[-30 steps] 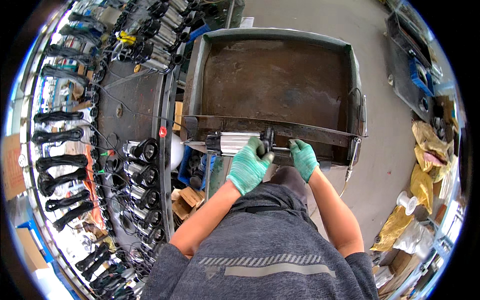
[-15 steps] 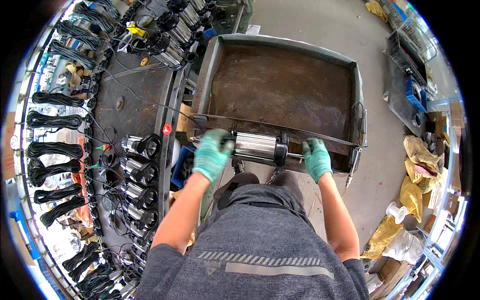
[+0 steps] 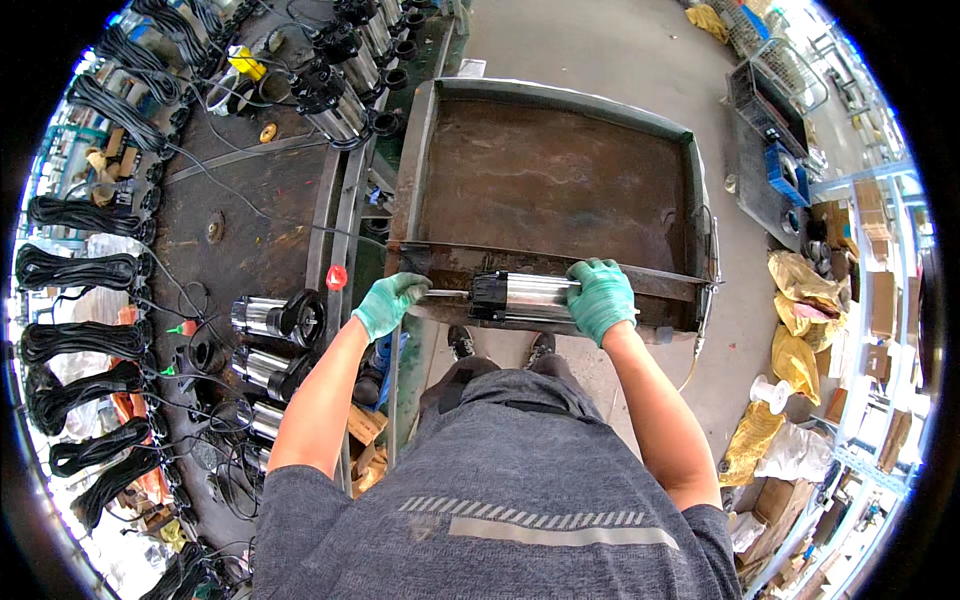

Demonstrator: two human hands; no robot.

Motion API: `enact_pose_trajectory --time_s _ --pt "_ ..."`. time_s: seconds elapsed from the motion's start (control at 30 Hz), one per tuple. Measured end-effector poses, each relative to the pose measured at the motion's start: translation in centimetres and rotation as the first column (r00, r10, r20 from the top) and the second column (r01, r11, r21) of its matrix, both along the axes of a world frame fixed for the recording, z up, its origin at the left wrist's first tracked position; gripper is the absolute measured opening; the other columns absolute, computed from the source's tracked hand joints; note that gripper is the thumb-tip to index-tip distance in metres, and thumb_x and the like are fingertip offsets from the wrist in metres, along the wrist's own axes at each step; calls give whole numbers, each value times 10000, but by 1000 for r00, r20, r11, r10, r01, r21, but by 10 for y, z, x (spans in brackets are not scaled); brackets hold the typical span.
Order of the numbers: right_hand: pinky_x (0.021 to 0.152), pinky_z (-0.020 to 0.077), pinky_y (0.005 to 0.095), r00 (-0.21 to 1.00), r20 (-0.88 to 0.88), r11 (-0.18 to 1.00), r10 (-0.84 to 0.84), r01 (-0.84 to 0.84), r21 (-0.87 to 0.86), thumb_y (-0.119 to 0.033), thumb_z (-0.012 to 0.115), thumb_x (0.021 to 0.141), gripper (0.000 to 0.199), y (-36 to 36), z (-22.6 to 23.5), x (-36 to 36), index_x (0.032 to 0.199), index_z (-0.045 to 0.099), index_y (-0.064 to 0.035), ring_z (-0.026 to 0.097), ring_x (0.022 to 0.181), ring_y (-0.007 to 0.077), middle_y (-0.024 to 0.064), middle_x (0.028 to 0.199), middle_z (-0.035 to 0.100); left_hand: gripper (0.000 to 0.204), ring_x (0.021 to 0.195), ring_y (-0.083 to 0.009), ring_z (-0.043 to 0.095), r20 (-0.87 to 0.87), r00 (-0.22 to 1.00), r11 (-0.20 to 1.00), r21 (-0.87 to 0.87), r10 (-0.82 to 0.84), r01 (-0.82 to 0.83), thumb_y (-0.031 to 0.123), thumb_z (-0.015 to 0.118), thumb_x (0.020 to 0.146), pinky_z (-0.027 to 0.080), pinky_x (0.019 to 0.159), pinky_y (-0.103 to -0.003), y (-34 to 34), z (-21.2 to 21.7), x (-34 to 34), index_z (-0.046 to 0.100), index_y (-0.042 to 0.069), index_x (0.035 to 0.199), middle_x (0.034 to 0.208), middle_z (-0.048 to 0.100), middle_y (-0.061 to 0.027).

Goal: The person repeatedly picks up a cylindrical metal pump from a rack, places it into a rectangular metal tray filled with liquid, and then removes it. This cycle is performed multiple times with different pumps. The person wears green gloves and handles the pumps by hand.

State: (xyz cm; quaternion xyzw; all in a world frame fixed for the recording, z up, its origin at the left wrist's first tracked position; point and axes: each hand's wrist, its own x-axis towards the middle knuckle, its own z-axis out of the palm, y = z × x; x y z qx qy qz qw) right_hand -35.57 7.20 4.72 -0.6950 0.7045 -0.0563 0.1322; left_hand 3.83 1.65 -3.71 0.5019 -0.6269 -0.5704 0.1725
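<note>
My gloved left fingers (image 3: pixel 408 284) are closed on the thin metal rod (image 3: pixel 450 293). Next comes the black end cap (image 3: pixel 488 296), then the steel cylinder (image 3: pixel 535 297), lying level along the near edge of the brown tray (image 3: pixel 560 180). My right fingers (image 3: pixel 590 270) clasp its right end from above. I judge it heavy, rigid and slick: best held with 2 hands, cap and barrel, sparing the rod.

No text, label, number or sign can be read. On the steel-cased cylinder (image 3: pixel 535 296) under the right hand (image 3: pixel 603 298), any lettering is too small to tell. Nearer the body than the grip, the dark grey T-shirt (image 3: pixel 500 450) bears a faint mark too blurred to make out.
</note>
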Motion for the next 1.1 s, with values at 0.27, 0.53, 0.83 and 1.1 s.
enact_pose_trajectory --time_s 0.27,0.53,0.83,1.1 --pt "911 532 463 999 -5 997 -35 34 -74 -184 675 829 146 0 -5 4 945 729 -114 640 1029 343 107 1020 717 463 867 -250 648 265 945 897 343 191 -278 432 632 1024 516 826 -399 -19 -2 -26 690 -15 1135 871 695 -107" --pt "898 539 468 997 -29 995 -75 73 -61 -210 668 864 128 0 -4 7 927 727 -115 648 1015 345 103 1014 717 558 1192 -386 599 499 799 623 -519 -335 585 237 770 839 497 1018 -470 -11 24 6 615 57 1344 1295 644 -165" --pt "916 535 466 994 -70 996 -86 83 -41 -220 658 882 142 -3 -1 9 958 722 -118 646 1035 347 99 1040 716 435 462 -152 531 74 978 769 608 193 -198 440 563 1063 444 451 -318 -27 4 -21 718 34 1075 673 649 -67" --pt "911 536 462 995 -53 996 -88 86 -38 -215 671 862 131 0 0 7 936 727 -122 648 1028 348 105 1020 719 261 1084 -301 674 53 985 867 -467 -167 172 170 686 980 543 942 -368 3 9 -2 685 16 1191 1162 677 -148"
